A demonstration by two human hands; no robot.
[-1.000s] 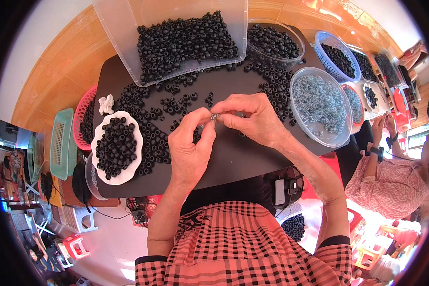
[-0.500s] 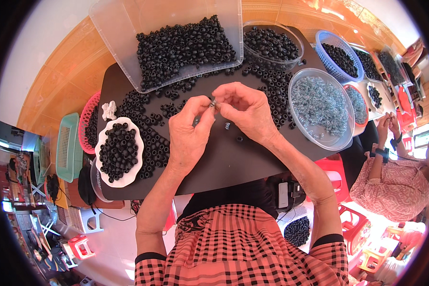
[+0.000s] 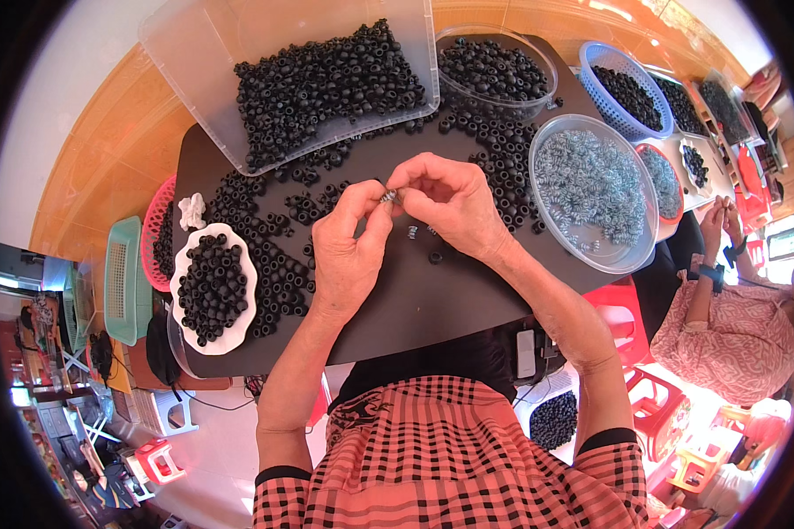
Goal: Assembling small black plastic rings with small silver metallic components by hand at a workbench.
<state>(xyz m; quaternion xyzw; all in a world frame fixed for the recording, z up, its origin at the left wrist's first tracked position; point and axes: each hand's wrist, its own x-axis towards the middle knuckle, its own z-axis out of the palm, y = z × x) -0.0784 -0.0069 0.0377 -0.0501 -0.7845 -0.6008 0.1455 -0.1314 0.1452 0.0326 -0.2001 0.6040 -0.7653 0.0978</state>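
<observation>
We see the left hand [image 3: 351, 251] and the right hand [image 3: 454, 207] meeting above a dark bench [image 3: 432, 300], with a small metal coil [image 3: 389, 197] between their tips. The left thumb and forefinger are clamped on the coil; the right fingers come together at its right end, and we cannot tell what else their tips may hide. We judge that pinching from opposite sides lets one hand steady so small a thing while the other works on it. The left forearm [image 3: 291, 397] rises steeply from the near side; the right forearm [image 3: 558, 306] slants in from the right, and both wrists appear lifted clear. A loose coil [image 3: 412, 233] and a single black bead [image 3: 436, 257] lie just to the near side of the fingertips. At right, a round clear tub [image 3: 616, 257] holds many more coils [image 3: 591, 189]; at left, a white scalloped dish [image 3: 229, 339] holds black beads [image 3: 210, 286]. We take both to be placed for easy reach. Farther off, a clear bin [image 3: 207, 79] seems tipped nearward, probably to present its beads [image 3: 326, 93].
</observation>
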